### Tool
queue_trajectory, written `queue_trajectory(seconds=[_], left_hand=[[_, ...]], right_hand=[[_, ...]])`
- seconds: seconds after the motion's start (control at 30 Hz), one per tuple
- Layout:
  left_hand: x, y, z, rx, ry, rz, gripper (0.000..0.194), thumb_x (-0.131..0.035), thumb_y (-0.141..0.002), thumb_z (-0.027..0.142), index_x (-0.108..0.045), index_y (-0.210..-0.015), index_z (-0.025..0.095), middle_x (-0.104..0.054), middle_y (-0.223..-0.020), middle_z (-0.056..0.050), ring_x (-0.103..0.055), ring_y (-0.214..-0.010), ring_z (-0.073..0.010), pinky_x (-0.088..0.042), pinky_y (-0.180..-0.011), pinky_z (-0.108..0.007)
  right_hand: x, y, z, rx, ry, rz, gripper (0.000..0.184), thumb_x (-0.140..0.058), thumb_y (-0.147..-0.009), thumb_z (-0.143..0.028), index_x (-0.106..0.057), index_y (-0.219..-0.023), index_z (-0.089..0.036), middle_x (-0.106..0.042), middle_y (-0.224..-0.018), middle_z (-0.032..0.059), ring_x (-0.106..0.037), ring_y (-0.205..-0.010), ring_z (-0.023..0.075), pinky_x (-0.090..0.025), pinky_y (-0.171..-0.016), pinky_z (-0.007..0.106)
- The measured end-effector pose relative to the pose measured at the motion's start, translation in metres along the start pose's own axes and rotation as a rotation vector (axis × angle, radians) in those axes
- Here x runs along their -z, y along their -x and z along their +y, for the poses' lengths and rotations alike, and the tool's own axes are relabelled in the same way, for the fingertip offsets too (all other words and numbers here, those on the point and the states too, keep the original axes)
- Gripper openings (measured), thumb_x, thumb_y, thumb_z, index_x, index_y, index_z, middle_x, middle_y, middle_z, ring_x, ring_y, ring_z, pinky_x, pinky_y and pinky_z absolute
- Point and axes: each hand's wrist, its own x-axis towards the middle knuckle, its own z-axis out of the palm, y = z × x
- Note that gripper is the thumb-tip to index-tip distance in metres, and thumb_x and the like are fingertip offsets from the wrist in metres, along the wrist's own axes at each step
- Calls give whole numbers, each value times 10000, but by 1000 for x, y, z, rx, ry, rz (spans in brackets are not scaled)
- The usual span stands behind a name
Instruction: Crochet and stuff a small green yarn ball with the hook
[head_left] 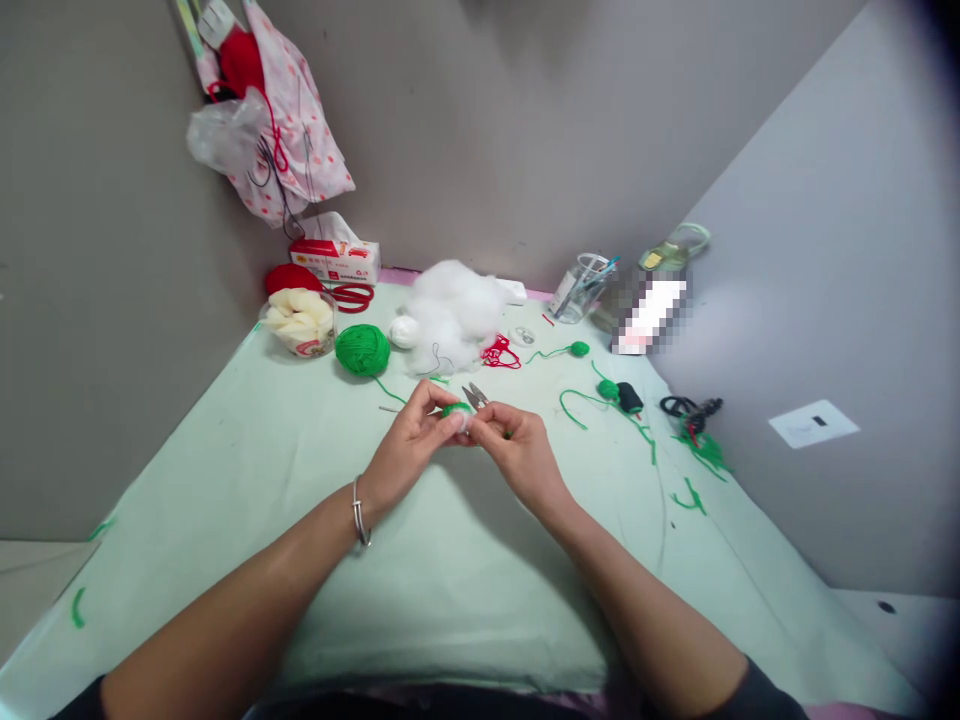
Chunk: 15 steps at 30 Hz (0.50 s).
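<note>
My left hand (409,440) is closed in a pinch on a small green crocheted piece (455,410), held above the pale green table cover (225,470). My right hand (517,445) meets it from the right, fingers pinched together at the same piece; what they grip is too small to make out. Small metal thread snips (475,396) lie just behind the fingertips. A green yarn strand runs from the piece back to a green yarn ball (362,350). A silver bangle (361,512) circles my left wrist.
White stuffing (454,310), a white ball (403,332), red thread (500,352), red scissors (352,296), a tub of pale pieces (300,320), a tissue box (335,260) and a clear cup of tools (581,288) stand behind. Green yarn scraps (697,455) and black cord (686,408) lie right. A bag (277,120) hangs on the wall.
</note>
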Motion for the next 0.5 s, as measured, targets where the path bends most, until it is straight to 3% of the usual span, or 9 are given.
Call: queue_trajectory(seconds=[0.17,0.33,0.43,0.5], left_hand=[[1,-5,-7,-3,-36,44,280,-744,-822,338,-501,-889,218,-586,-830,40,-644,-730,-131,-571,-711,-288],[-2,-7,-11,-52,-120,173,186,-717,-758,184,-535,-790,202,-552,-802,40,-538,-707,-105,-476,-652,-217],[-1,-6,-11,-47,-130,215,164,-687,-782,188,-530,-828,206,-557,-799,43,-538,-677,-102,-478,-640,-224],[0,-6,-10,-28,-116,220,172,-669,-819,234,-510,-882,213,-566,-818,46,-579,-659,-105,-513,-652,-249]], right_hand=[[-1,9,-8,69,117,-78,295,-550,-921,-395,-543,-697,-203,-523,-619,-32,-406,-582,124,-318,-580,263],[-13,23,-9,155,272,-154,209,-487,-945,-263,-436,-745,-232,-404,-562,-72,-341,-515,118,-254,-542,273],[-9,18,-4,168,330,-146,214,-509,-964,-279,-520,-757,-224,-436,-562,-66,-361,-511,122,-275,-554,280],[-1,12,-3,202,359,-101,205,-566,-960,-311,-619,-783,-222,-530,-631,-31,-460,-589,142,-340,-610,288]])
